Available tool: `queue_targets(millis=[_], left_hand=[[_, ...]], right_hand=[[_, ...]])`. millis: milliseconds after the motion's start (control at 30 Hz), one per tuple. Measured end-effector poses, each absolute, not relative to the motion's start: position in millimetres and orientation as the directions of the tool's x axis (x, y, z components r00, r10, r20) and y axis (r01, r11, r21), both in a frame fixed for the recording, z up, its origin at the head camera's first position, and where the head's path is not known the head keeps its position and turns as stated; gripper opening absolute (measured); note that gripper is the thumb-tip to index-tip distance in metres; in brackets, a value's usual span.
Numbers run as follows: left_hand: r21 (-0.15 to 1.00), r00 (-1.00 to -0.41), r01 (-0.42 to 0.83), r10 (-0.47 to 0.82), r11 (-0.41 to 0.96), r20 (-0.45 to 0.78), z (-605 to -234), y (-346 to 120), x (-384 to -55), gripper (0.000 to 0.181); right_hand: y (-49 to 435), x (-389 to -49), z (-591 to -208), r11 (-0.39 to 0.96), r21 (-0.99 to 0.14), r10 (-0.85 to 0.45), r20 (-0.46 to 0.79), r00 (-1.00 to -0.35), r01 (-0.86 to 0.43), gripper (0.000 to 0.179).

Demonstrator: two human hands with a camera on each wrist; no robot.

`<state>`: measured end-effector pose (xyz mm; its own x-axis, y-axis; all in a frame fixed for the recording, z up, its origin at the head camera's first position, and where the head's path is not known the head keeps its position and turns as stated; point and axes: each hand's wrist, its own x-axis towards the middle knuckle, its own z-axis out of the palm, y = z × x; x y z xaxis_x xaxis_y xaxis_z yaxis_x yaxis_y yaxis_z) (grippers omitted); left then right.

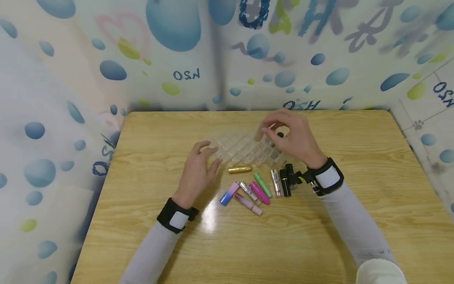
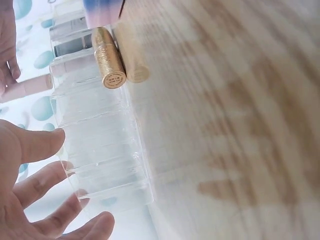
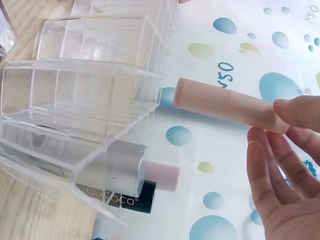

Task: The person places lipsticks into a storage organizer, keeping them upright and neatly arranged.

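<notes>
A clear acrylic lipstick organizer [image 1: 235, 148] with diamond-shaped compartments stands on the table. My right hand [image 1: 292, 136] pinches a pale pink lipstick tube [image 3: 227, 105] by one end, above the organizer's right part. In the right wrist view, a silver tube with a pink end [image 3: 162, 176] and a black lettered tube [image 3: 142, 199] stand in compartments. My left hand [image 1: 198, 169] is at the organizer's left end, fingers spread and loosely bent, with fingertips at its rim in the left wrist view. A gold lipstick [image 1: 240, 169] lies in front of the organizer.
Several tubes lie on the table nearer the person: a blue-and-pink one [image 1: 229, 193], a magenta one [image 1: 260, 193], a green one [image 1: 263, 184], a pale pink one [image 1: 248, 203] and a black one [image 1: 285, 182]. A patterned wall [image 1: 227, 86] rises behind the table.
</notes>
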<state>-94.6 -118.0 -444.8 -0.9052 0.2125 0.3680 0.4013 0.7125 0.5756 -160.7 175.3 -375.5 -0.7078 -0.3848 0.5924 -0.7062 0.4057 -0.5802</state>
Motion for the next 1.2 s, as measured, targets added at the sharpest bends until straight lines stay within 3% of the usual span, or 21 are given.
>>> queue_targets(millis=[867, 1200], left_hand=[[0.598, -0.886, 0.429, 0.187, 0.677, 0.425, -451.8, -116.3, -93.2, 0.036], [0.589, -0.906, 0.399, 0.205, 0.703, 0.369, -450.3, -120.6, -94.6, 0.037]], right_hand=[[176.9, -189.3, -394.2, 0.498, -0.599, -0.371, 0.507, -0.778, -0.628, 0.012], [176.5, -190.5, -407.9, 0.513, -0.611, -0.406, 0.447, -0.797, -0.603, 0.008]])
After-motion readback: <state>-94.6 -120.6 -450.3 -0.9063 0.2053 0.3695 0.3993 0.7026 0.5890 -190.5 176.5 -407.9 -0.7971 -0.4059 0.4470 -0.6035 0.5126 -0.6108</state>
